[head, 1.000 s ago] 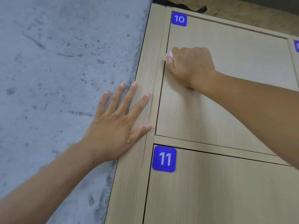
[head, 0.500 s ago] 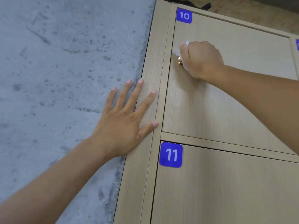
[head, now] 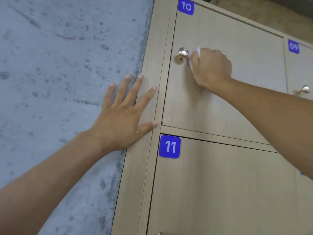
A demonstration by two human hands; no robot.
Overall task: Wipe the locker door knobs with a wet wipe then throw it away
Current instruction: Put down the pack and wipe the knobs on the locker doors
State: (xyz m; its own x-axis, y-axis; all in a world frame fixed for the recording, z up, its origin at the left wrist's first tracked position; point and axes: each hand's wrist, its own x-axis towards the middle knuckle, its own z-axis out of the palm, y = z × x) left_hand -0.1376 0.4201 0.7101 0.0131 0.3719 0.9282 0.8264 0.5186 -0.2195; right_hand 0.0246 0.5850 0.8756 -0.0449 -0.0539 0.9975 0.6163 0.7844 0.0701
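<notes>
Nearest, at the bottom edge: a sliver of a brass knob [head: 160,233], barely in view on the door marked by the blue "11" label [head: 169,146].

Above and left of that label: left hand [head: 123,116], pressed flat, fingers spread wide, gripping nothing. Palm and outer fingers on the grey concrete wall [head: 50,82], index finger and thumb lying across the light wood side panel [head: 149,92] of the locker unit, thumb tip near the strip between the two doors.

Farther up, on door 10 [head: 228,48]: right hand [head: 211,68], curled into a closed fist around a white wet wipe [head: 194,56], bunched, only its edges poking out at the thumb side and below the knuckles. Fist just to the right of the round brass knob of door 10 [head: 183,53]; wipe at the knob's right side, contact impossible to tell. Knob itself uncovered and shiny, near the door's left edge.

To the right, beyond the forearm: neighbouring door with a blue "09" label [head: 293,46] and its own brass knob [head: 304,89], well apart from the wipe.

Farthest, at the top corner of door 10: blue "10" label [head: 185,6].
</notes>
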